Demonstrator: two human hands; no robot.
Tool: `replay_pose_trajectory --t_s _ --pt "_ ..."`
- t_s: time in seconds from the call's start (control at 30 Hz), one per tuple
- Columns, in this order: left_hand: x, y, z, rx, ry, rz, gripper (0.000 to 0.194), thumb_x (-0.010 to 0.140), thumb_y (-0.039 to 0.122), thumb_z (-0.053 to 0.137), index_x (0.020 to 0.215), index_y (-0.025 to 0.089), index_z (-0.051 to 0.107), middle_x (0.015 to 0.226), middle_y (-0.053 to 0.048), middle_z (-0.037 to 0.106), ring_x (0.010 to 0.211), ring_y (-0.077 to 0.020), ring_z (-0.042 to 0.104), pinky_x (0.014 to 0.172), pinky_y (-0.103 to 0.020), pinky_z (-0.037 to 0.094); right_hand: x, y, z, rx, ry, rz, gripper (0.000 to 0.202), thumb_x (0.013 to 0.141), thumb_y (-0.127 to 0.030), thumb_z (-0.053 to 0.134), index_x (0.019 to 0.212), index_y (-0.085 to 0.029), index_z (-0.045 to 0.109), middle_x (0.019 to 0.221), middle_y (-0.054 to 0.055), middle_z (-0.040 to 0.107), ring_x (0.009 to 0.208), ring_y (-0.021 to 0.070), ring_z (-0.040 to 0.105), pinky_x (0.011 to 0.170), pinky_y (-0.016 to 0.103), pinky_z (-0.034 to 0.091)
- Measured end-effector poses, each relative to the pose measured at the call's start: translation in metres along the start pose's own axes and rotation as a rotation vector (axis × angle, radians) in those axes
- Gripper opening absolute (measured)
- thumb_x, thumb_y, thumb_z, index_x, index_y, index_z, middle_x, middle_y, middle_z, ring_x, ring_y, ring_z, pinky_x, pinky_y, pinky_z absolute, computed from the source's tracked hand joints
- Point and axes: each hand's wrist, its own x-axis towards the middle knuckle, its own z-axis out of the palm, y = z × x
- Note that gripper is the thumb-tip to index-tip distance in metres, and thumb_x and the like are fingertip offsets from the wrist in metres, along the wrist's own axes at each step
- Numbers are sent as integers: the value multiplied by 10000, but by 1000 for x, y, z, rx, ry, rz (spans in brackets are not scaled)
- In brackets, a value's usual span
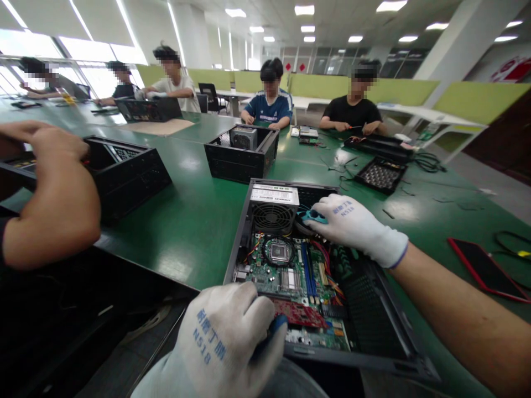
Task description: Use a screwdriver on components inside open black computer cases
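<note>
An open computer case lies before me on the green table, its near end over the edge. Inside are a power supply, a green motherboard with a bare processor socket, and a red expansion card. My left hand, in a white glove with blue fingertips, is closed at the case's near left corner beside the red card. My right hand, gloved alike, reaches in beside the power supply. Its teal-coloured fingers are curled; what they hold, if anything, is hidden.
A red-edged phone lies to the right. Another open case stands ahead, and a third is at left by a co-worker's bare arm. A drive cage and cables lie at the far right; several people sit opposite.
</note>
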Motion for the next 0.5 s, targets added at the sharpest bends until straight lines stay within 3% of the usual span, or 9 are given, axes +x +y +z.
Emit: replay_pose_trajectory --t_s 0.13,0.27,0.37,0.5 --pt "3 1 -5 -13 -86 -37 127 949 266 585 829 243 548 762 -5 560 621 -189 530 547 -354 340 -23 5 0 348 320 173 397 996 -529 564 998 -176 747 978 113 747 941 270 681 843 373 503" --pt "15 -2 -13 -73 -218 -29 78 963 237 526 908 236 581 825 -14 582 680 -197 579 566 -340 405 -43 15 13 641 634 517 360 951 -556 629 979 -213 735 915 66 742 856 238 675 803 367 520" --pt "32 -4 -14 -60 -355 -42 129 997 252 479 1018 237 606 925 -34 600 786 -220 615 665 -361 492 -51 28 41 860 821 693 367 947 -567 626 995 -218 726 902 53 739 834 230 670 781 377 542" --pt "68 -9 0 53 -567 -22 226 1028 289 477 1173 221 637 1107 -92 616 958 -257 662 848 -417 569 -59 44 89 965 919 801 412 957 -599 590 1021 -210 709 922 67 729 828 233 668 781 404 565"
